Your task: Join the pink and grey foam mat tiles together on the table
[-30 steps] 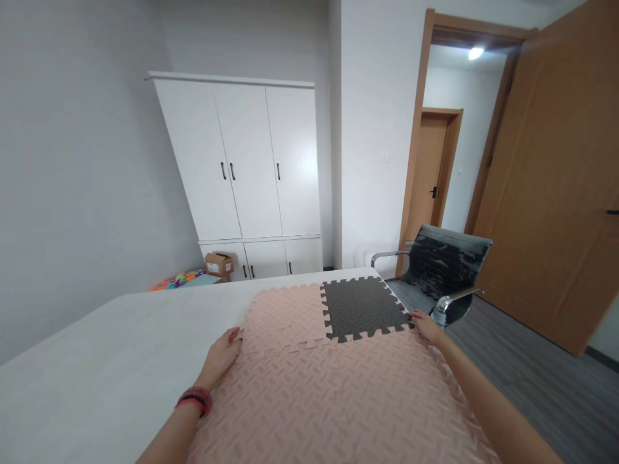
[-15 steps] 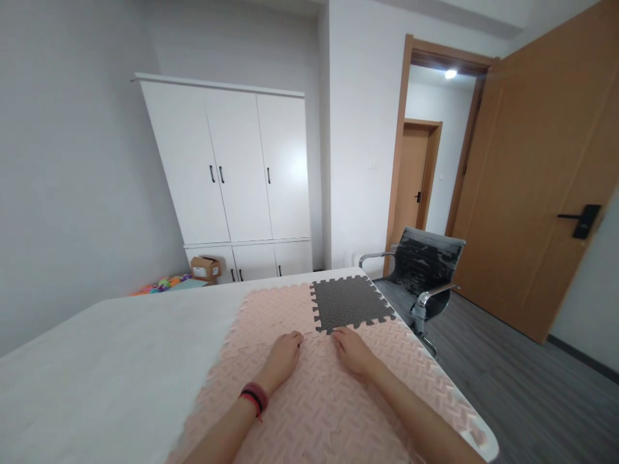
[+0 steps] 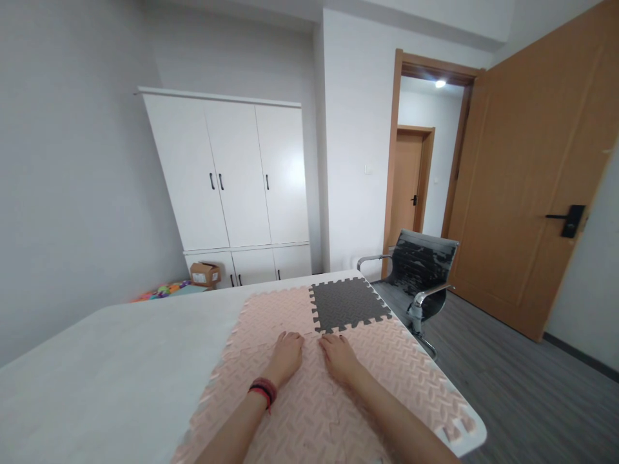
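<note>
White table (image 3: 106, 361) carries pink interlocking foam mats (image 3: 387, 374), with one dark grey foam tile (image 3: 349, 304) locked in at the far corner. Left hand (image 3: 286, 354) and right hand (image 3: 338, 356) lie flat, fingers extended, gripping nothing, pressing the seam just before the grey tile, likely seating the teeth.

Your left hand (image 3: 287, 354) and right hand (image 3: 339, 356) lie flat, palms down, side by side with fingers (image 3: 290, 337) stretched forward; both forearms reach straight ahead.
</note>
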Tool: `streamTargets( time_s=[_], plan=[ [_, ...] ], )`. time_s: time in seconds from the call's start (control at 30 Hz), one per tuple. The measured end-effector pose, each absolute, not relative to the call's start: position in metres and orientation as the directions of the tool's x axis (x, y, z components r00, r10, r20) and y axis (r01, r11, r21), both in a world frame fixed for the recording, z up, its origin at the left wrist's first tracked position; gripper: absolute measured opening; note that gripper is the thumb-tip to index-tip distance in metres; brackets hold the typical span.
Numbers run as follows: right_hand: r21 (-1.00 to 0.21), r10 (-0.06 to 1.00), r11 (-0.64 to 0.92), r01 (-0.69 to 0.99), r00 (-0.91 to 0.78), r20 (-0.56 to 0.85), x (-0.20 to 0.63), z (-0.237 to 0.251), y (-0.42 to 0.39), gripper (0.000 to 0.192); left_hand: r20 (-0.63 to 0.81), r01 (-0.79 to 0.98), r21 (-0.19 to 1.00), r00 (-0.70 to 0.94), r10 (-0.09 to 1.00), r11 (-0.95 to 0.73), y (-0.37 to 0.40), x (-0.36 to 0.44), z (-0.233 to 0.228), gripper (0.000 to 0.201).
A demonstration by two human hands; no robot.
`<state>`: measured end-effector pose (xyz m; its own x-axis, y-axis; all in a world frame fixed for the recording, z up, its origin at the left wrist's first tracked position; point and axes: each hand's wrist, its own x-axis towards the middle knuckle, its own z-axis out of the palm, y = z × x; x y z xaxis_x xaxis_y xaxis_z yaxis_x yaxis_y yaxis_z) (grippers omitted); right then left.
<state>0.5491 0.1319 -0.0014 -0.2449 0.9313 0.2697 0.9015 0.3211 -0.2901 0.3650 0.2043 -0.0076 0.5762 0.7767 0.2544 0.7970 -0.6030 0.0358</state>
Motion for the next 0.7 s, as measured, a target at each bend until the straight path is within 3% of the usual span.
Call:
streamTargets(
  time_s=[0.17,0.4,0.7],
  plan=[
    [-0.257,0.925,0.344,0.903,-0.278,0.261,0.548,0.002,0.128,0.047,0.224,0.804,0.066,0.565,0.794,-0.59,0.2,0.362,-0.004,0.02],
    [-0.192,0.913,0.389,0.901,-0.35,0.208,0.544,0.012,0.137,0.032,0.166,0.804,0.112,0.564,0.809,-0.584,0.197,0.361,0.006,0.021],
    [-0.251,0.93,0.355,0.901,-0.312,0.195,0.57,0.002,0.114,0.041,0.13,0.826,0.127,0.534,0.835,-0.548,0.184,0.363,0.014,0.032]
  ],
)
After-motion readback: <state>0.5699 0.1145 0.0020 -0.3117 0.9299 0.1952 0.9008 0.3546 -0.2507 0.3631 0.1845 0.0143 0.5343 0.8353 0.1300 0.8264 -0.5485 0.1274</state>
